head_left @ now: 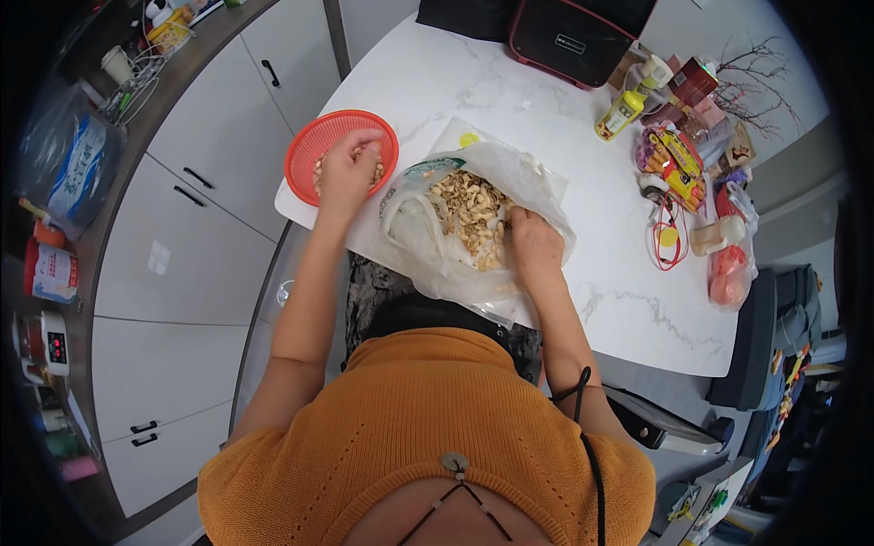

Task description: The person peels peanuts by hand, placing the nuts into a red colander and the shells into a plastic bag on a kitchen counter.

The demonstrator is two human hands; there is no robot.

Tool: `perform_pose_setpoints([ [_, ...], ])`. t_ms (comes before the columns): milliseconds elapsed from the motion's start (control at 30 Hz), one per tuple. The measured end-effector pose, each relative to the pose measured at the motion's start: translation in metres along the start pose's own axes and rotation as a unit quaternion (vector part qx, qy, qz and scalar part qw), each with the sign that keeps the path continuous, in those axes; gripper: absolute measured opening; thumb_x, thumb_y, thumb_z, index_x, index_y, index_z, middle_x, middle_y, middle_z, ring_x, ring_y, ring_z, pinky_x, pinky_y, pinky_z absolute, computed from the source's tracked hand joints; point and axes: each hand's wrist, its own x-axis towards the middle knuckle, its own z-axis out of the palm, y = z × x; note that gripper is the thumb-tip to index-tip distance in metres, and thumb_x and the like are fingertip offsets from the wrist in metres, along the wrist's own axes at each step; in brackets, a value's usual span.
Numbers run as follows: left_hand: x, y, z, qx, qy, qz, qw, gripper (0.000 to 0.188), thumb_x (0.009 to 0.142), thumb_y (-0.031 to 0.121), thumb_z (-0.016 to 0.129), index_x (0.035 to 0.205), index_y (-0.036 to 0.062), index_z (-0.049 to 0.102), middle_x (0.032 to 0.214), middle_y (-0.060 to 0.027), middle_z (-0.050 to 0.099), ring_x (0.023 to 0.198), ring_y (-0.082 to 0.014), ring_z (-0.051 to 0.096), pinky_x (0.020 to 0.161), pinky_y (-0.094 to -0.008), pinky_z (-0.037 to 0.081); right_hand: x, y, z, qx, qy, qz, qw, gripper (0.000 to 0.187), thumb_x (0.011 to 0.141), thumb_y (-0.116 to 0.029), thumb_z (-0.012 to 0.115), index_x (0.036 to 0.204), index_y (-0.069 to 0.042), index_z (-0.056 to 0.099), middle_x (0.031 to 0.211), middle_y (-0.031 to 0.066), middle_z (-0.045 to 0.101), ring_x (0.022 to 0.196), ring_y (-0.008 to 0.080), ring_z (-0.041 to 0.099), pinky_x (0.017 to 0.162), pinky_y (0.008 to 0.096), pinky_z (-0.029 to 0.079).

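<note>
My left hand (346, 173) is over a round red plastic basket (300, 164), its fingers curled together; whatever they hold is hidden. Small pale pieces like shelled peanuts (318, 176) lie in the basket, partly covered by the hand. In front of me a whitish translucent plastic bag (414, 238) lies spread on the table, its mouth wide. Broken, dry beige pieces resembling peanut shells (473, 214) fill its middle. At the bag's right side, my right hand (537, 244) reaches inside with fingers drawn together beside the pieces. I cannot see what is between them.
The white marbled table (628, 318) curves around the bag. A dark red-edged appliance (569, 41) stands at the back. To the right are a yellow bottle (626, 111), snack packets (672, 164) and a red cord (669, 241). White cabinets (214, 118) line the left.
</note>
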Motion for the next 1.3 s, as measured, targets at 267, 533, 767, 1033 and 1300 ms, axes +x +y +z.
perform_pose_setpoints([
  [267,-0.049,0.036,0.047,-0.059,-0.148,-0.005,0.987,0.015,0.085,0.004,0.053,0.097,-0.0002,0.060,0.093,-0.0052,0.060,0.082,-0.0103,0.056,0.074,-0.0221,0.044,0.001,0.001,0.002,0.073,0.051,-0.008,0.996,0.017,0.076,-0.012,0.057,0.092,-0.008,0.060,0.084,0.0127,0.061,0.077,0.0294,0.060,0.064,0.0381,0.048],
  [533,-0.069,0.061,0.061,-0.008,-0.245,-0.013,0.969,0.019,0.079,0.000,0.059,0.098,-0.0020,0.059,0.088,-0.0058,0.060,0.080,-0.0098,0.057,0.068,-0.0227,0.047,-0.003,-0.010,-0.006,0.683,-0.037,0.070,0.726,0.014,0.083,-0.012,0.063,0.093,-0.003,0.059,0.073,-0.0028,0.058,0.060,0.0002,0.047,0.053,0.0140,0.038],
  [767,-0.074,0.050,0.070,-0.046,-0.224,-0.026,0.973,0.017,0.080,0.000,0.058,0.097,-0.0030,0.059,0.085,-0.0071,0.062,0.076,-0.0097,0.059,0.068,-0.0217,0.048,-0.002,-0.010,-0.006,0.703,-0.055,0.054,0.707,0.013,0.084,-0.009,0.062,0.095,-0.002,0.058,0.075,-0.0026,0.059,0.060,0.0002,0.048,0.052,0.0134,0.037],
  [1033,-0.077,0.051,0.078,-0.087,-0.226,-0.083,0.967,0.014,0.082,0.002,0.057,0.095,-0.0033,0.059,0.083,-0.0061,0.063,0.073,-0.0087,0.060,0.066,-0.0209,0.049,-0.004,-0.014,-0.009,0.702,-0.022,0.042,0.710,0.016,0.079,-0.007,0.066,0.094,-0.002,0.060,0.076,-0.0039,0.055,0.057,-0.0006,0.041,0.051,0.0128,0.033],
  [1300,-0.078,0.042,0.080,-0.114,-0.230,-0.109,0.960,0.009,0.081,0.003,0.057,0.087,-0.0025,0.058,0.074,-0.0048,0.061,0.065,-0.0076,0.056,0.059,-0.0211,0.046,-0.003,-0.017,-0.006,0.651,0.062,-0.011,0.756,0.010,0.079,-0.005,0.064,0.087,-0.003,0.060,0.084,-0.0027,0.051,0.059,0.0002,0.039,0.051,0.0145,0.032],
])
